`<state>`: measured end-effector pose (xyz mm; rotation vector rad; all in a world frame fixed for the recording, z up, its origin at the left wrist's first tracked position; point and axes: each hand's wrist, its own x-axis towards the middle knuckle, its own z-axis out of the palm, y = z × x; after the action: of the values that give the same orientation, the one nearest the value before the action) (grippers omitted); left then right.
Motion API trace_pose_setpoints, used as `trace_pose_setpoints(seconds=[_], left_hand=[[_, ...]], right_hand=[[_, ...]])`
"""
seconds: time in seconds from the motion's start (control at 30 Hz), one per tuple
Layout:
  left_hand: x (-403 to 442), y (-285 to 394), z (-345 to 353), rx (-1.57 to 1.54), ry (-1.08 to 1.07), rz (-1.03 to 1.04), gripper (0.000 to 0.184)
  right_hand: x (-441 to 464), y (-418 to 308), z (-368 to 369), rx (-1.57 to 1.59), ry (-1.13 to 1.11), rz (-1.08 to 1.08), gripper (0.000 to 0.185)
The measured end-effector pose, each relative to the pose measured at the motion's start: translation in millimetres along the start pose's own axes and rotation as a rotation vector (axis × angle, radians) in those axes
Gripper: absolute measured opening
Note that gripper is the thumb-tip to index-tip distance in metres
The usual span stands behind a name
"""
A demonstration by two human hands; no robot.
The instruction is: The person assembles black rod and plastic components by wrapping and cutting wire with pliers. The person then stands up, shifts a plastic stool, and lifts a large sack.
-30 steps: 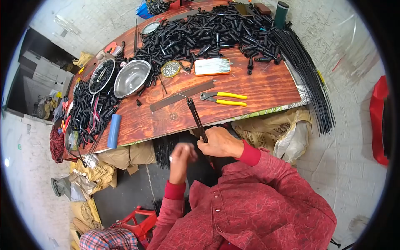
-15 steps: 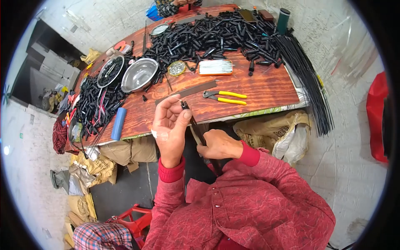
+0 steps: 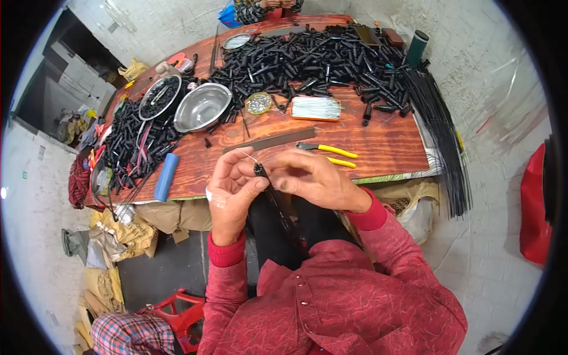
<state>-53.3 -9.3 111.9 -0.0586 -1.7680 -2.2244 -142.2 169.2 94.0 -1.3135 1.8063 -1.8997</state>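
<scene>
My left hand grips the upper end of a thin black rod assembly between thumb and fingers, and has a white patch near the thumb base. A fine pale wire sticks out above the rod's tip. My right hand is beside that same end, its fingers pinched together close to the rod; whatever lies between them is too small to tell. The rod slants down toward my lap. Beyond my hands lie yellow-handled pliers and a flat dark metal bar on the wooden table.
Black tubular parts are heaped across the table. Also there are a steel bowl, a tray of pale pins, a blue cylinder and long black rods. Another person's hands show at the far edge.
My left hand has come up to the rod's top end and closed on it. My right hand has moved from lower on the rod to beside that end. The view has shifted slightly.
</scene>
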Motion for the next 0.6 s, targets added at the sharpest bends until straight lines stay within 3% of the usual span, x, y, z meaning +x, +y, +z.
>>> trace_pose_setpoints(seconds=[0.1,0.23,0.43,0.57,0.6], left_hand=[[-1.3,2.0,3.7,-0.019,0.008,0.024,0.058],[-5.3,1.9,1.9,-0.035,0.051,0.032,0.059],[-6.0,2.5,-1.9,-0.049,0.02,0.033,0.061],[-6.8,2.4,4.7,-0.073,-0.002,0.054,0.062],[-7.2,3.1,3.8,-0.073,0.003,0.048,0.063]], right_hand=[[6.7,-10.5,5.1,0.056,0.043,0.074,0.032],[-0.1,-4.8,20.9,0.544,0.074,0.321,0.036],[0.3,-10.1,37.7,0.453,0.201,0.141,0.039],[16.2,-16.2,27.5,0.04,0.169,-0.052,0.035],[14.0,-15.6,28.4,0.131,0.16,0.01,0.033]])
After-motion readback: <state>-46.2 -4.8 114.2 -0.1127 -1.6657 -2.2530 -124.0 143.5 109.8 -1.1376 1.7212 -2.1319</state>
